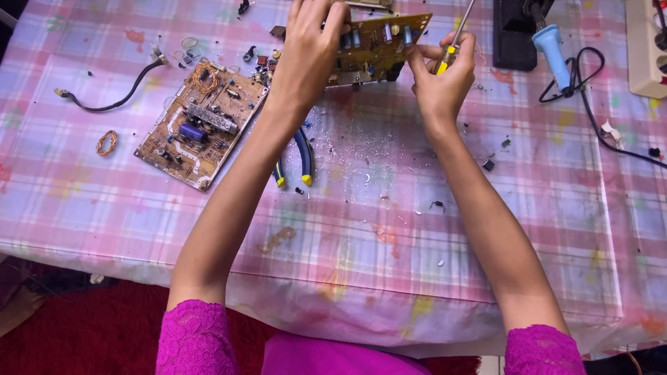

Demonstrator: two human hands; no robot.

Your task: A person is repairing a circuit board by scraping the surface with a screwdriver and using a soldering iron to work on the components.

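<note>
My left hand (309, 52) grips the left end of a tan circuit board (379, 45) and holds it tilted above the table. My right hand (441, 76) is closed around a thin screwdriver (455, 38) with a yellow collar, its shaft slanting up beside the board's right edge. The fingertips of that hand also touch the board's right end. Small cylindrical parts stand on the board's upper face.
A second circuit board (201, 125) lies at the left, with blue-handled pliers (302, 156) under my left forearm. A black cable (111, 94) and copper wire coil (106, 142) lie far left. A blue-handled soldering iron (552, 48) and power strip (646, 48) sit at the right. Debris speckles the plaid tablecloth (389, 236).
</note>
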